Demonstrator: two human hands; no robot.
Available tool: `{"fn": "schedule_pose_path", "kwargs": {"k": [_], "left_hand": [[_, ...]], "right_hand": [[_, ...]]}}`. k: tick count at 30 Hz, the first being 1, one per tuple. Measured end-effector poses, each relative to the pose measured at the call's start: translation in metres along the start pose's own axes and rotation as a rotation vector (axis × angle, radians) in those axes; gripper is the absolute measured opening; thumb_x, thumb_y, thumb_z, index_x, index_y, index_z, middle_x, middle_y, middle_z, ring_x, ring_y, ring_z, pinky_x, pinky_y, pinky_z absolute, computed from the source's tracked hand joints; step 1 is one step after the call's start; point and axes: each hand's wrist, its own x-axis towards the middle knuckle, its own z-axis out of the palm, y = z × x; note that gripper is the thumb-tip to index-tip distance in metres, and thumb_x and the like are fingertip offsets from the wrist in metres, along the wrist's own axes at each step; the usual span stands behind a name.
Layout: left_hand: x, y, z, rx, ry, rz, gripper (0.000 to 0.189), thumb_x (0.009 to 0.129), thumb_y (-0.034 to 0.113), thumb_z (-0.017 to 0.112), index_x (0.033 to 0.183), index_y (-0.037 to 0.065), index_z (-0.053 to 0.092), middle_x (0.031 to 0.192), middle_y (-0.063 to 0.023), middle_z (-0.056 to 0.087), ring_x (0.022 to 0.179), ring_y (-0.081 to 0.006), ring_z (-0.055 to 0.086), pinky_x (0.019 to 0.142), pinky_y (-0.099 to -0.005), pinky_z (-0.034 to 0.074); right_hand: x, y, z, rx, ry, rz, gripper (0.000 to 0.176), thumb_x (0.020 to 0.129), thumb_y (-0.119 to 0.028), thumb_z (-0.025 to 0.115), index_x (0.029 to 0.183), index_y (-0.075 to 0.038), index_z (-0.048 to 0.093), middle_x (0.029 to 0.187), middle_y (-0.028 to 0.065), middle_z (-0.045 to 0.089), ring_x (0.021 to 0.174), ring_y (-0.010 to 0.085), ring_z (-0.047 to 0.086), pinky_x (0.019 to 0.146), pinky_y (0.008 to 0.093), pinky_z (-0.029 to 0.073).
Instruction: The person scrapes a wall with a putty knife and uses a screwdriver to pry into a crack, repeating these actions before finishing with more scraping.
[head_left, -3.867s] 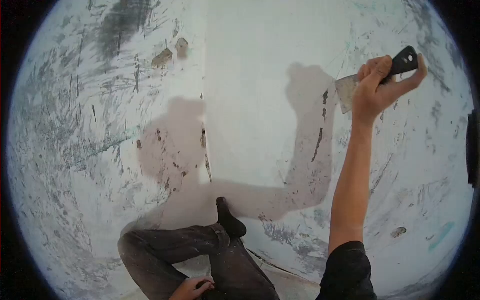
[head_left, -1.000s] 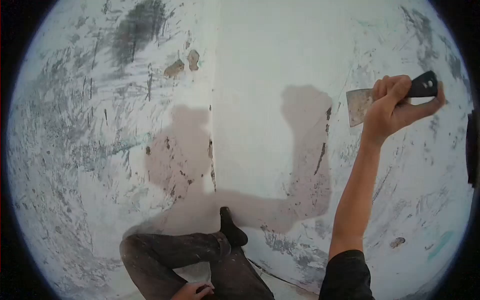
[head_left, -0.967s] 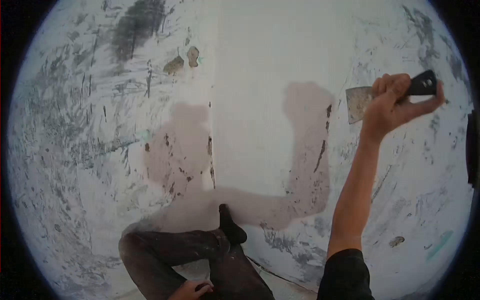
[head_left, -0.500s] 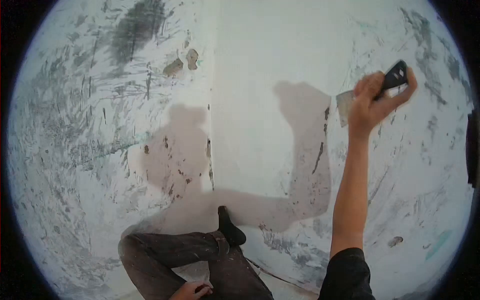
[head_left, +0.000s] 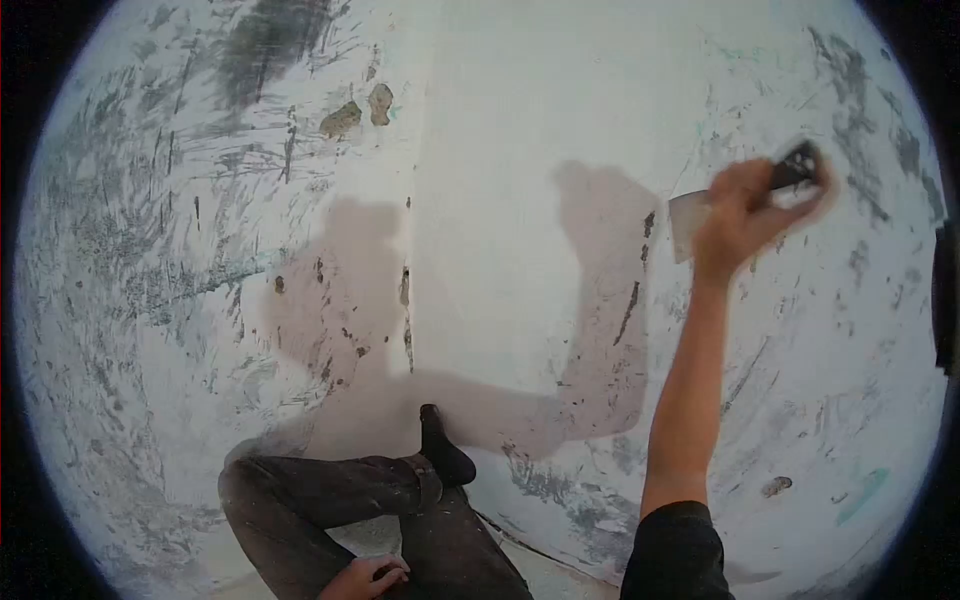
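My right hand (head_left: pixel 745 225) is raised against the wall at the right, its fingers closed around a putty knife. The black handle of the putty knife (head_left: pixel 797 166) sticks out past the fingers to the upper right, slightly blurred. Its flat grey blade (head_left: pixel 686 228) points left, close to or on the white wall surface (head_left: pixel 520 250); exact contact cannot be told. Low in the view, my left hand (head_left: pixel 368 580) rests by my bent leg with curled fingers. Whatever it may hold is hidden.
Rough, dark-streaked plaster (head_left: pixel 150 250) covers the wall on the left. Small chipped holes (head_left: pixel 381 104) and a cracked corner line (head_left: pixel 407 290) run beside the smooth white strip. My trousered leg (head_left: pixel 340 490) and black-socked foot (head_left: pixel 445 455) are at the bottom. Shadows fall on the wall.
The putty knife and my right hand have shifted slightly down, the blade staying near the strip's right edge. The whole view has moved a little. My left hand stays by my leg.
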Motion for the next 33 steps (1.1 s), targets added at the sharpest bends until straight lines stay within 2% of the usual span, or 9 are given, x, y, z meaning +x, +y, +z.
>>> {"fn": "schedule_pose_path", "kwargs": {"k": [2,9,10,14,17,20,24,29,33], "left_hand": [[-0.001,0.005,-0.002,0.032,0.070,0.062,0.027,0.098,0.026,0.055,0.101,0.002,0.066,0.091,-0.0124,0.067,0.087,-0.0258,0.065,0.081,-0.0381,0.049],[0.002,-0.013,0.003,0.052,0.076,0.099,0.028,0.098,0.026,0.055,0.101,0.001,0.067,0.090,-0.0125,0.068,0.088,-0.0281,0.065,0.081,-0.0395,0.050],[0.001,-0.011,0.001,0.034,0.060,0.085,0.028,0.098,0.026,0.055,0.101,0.001,0.066,0.091,-0.0126,0.069,0.088,-0.0278,0.066,0.081,-0.0394,0.050],[0.003,-0.005,-0.004,0.006,0.040,0.093,0.028,0.098,0.025,0.055,0.101,0.000,0.066,0.091,-0.0135,0.070,0.089,-0.0263,0.067,0.081,-0.0391,0.050],[0.005,-0.015,0.000,0.000,0.029,0.054,0.028,0.098,0.024,0.055,0.102,-0.001,0.066,0.092,-0.0138,0.070,0.090,-0.0257,0.067,0.081,-0.0387,0.050],[0.001,-0.005,-0.001,-0.027,0.036,0.030,0.028,0.099,0.024,0.054,0.102,-0.001,0.065,0.091,-0.0133,0.069,0.088,-0.0252,0.067,0.079,-0.0381,0.050],[0.002,-0.002,-0.004,0.020,0.041,0.115,0.028,0.099,0.025,0.053,0.105,-0.001,0.065,0.090,-0.0125,0.068,0.086,-0.0261,0.066,0.079,-0.0378,0.050],[-0.001,-0.008,0.002,0.049,0.024,0.059,0.025,0.099,0.024,0.053,0.102,0.001,0.065,0.091,-0.0125,0.067,0.086,-0.0259,0.065,0.079,-0.0376,0.049],[0.004,-0.005,0.002,-0.020,0.054,0.079,0.023,0.098,0.023,0.054,0.099,0.002,0.064,0.090,-0.0120,0.066,0.084,-0.0249,0.063,0.078,-0.0368,0.049]], "right_hand": [[-0.003,0.003,0.006,0.005,-0.013,0.112,0.050,0.102,-0.004,0.045,0.140,-0.026,0.022,0.063,-0.0020,0.042,0.047,0.0056,0.035,0.040,0.0217,0.030],[0.012,-0.004,0.000,-0.091,0.098,0.007,0.049,0.102,-0.005,0.045,0.140,-0.024,0.021,0.064,-0.0010,0.043,0.049,0.0060,0.035,0.040,0.0238,0.031],[-0.002,0.000,0.006,0.004,0.025,0.217,0.047,0.102,-0.006,0.044,0.140,-0.023,0.021,0.064,-0.0001,0.044,0.050,0.0063,0.036,0.041,0.0247,0.032],[0.015,-0.008,0.000,-0.050,0.019,0.085,0.044,0.103,-0.008,0.043,0.140,-0.023,0.024,0.066,-0.0023,0.045,0.050,0.0055,0.041,0.041,0.0218,0.034],[0.014,-0.021,0.001,0.046,0.139,0.138,0.045,0.103,-0.008,0.044,0.140,-0.024,0.024,0.065,-0.0022,0.045,0.048,0.0050,0.039,0.041,0.0212,0.032],[-0.002,0.003,0.007,0.013,-0.043,0.144,0.046,0.103,-0.008,0.043,0.141,-0.022,0.022,0.063,-0.0024,0.045,0.046,0.0052,0.040,0.039,0.0212,0.033],[0.025,-0.029,-0.001,-0.032,0.106,0.090,0.046,0.102,-0.006,0.047,0.137,-0.024,0.024,0.065,-0.0008,0.043,0.050,0.0060,0.037,0.043,0.0218,0.032],[-0.003,0.000,0.009,0.068,-0.008,0.193,0.049,0.102,-0.007,0.046,0.144,-0.019,0.024,0.075,-0.0021,0.046,0.048,0.0045,0.036,0.043,0.0196,0.033],[0.018,-0.019,-0.003,0.121,0.073,0.072,0.050,0.102,-0.006,0.044,0.146,-0.022,0.023,0.066,-0.0041,0.043,0.049,0.0042,0.036,0.044,0.0208,0.033]]}}
